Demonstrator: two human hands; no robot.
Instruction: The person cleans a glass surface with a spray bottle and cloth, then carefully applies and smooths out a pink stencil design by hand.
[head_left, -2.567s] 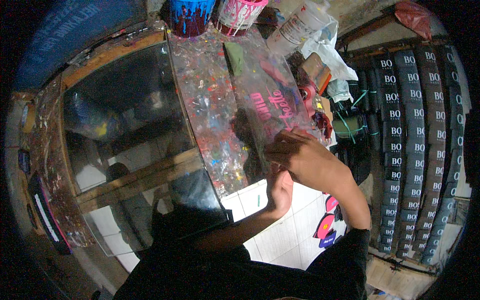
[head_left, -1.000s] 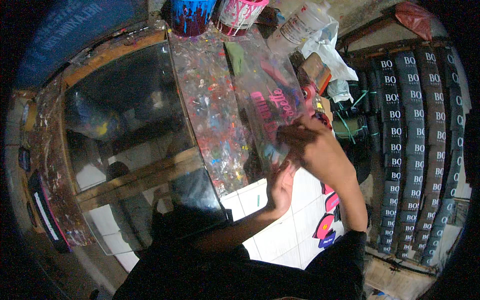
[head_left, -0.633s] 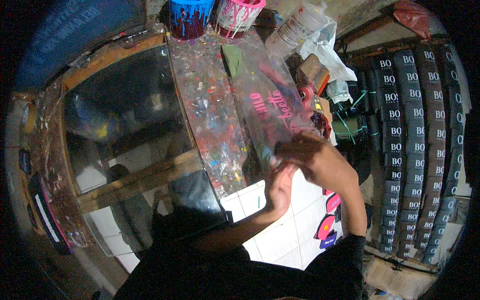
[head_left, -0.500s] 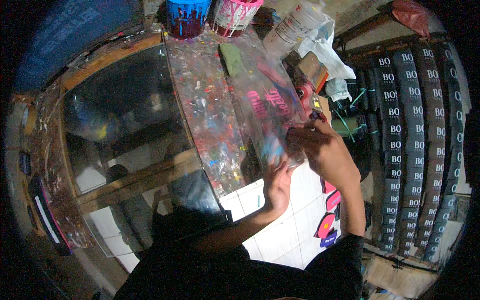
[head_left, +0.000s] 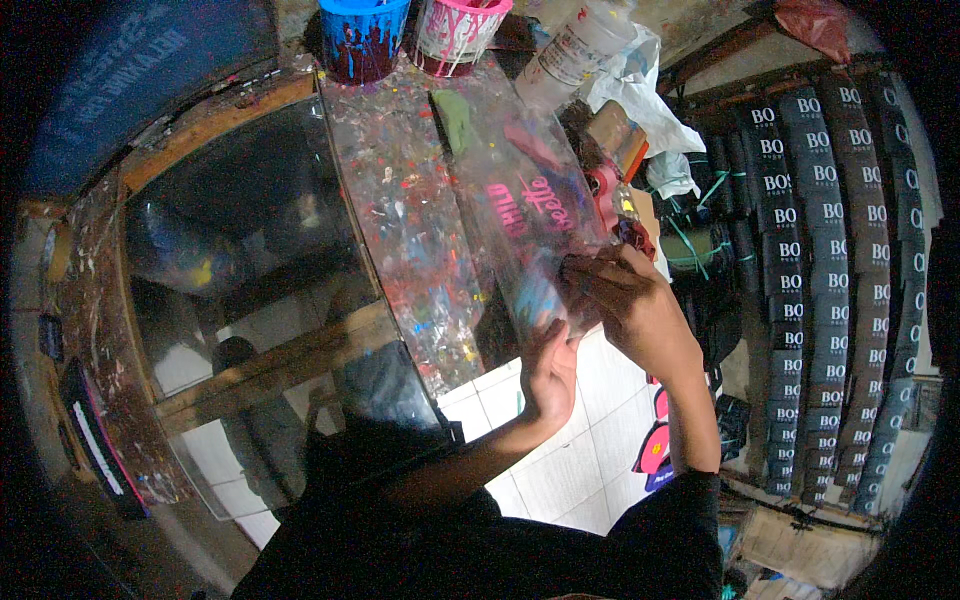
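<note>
Here we see stacked black packs (head_left: 830, 300) with white lettering filling the right wall. Our left hand (head_left: 548, 375) grips the near edge of the clear sheet (head_left: 520, 215) bearing pink script; our right hand (head_left: 630, 305) pinches its right edge. Two paint buckets (head_left: 362, 35) stand beyond.

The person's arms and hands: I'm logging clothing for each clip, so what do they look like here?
Both forearms are bare. The left hand and right hand wear no gloves, and no rings or watch are visible. A short black sleeve covers the right upper arm; the dark top matches it.
</note>
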